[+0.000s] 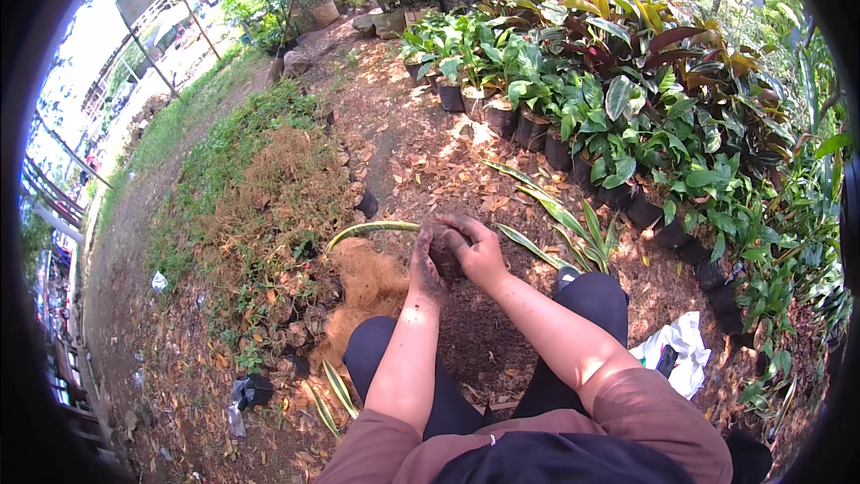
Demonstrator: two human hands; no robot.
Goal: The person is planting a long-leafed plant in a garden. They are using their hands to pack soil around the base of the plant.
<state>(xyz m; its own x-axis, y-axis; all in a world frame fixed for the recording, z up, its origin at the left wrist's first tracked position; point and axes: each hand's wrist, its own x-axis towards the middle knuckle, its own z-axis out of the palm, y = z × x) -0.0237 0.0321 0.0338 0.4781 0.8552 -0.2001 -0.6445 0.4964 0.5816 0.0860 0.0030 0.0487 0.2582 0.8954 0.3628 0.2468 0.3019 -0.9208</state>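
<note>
My left hand [427, 269] and my right hand [476, 249], both smeared with dark soil, cup a ball of dark soil [443, 252] between them. A long yellow-edged snake plant leaf [376, 225] runs left from the hands and bends down. Below the hands, between my knees, lies a heap of loose dark soil [480, 336]. Brown coir-like fiber [366, 275] is piled just left of my left hand. More snake plant leaves [561, 215] lie on the ground to the right of my right hand. The far side of the soil ball is hidden by the fingers.
Bagged leafy plants [537, 101] line the right side. Low green and dried plants [275, 181] stand at the left. A white plastic bag [682, 353] lies by my right knee, a black plastic bag [252, 390] at lower left, with cut snake plant leaves [339, 386] beside my left leg.
</note>
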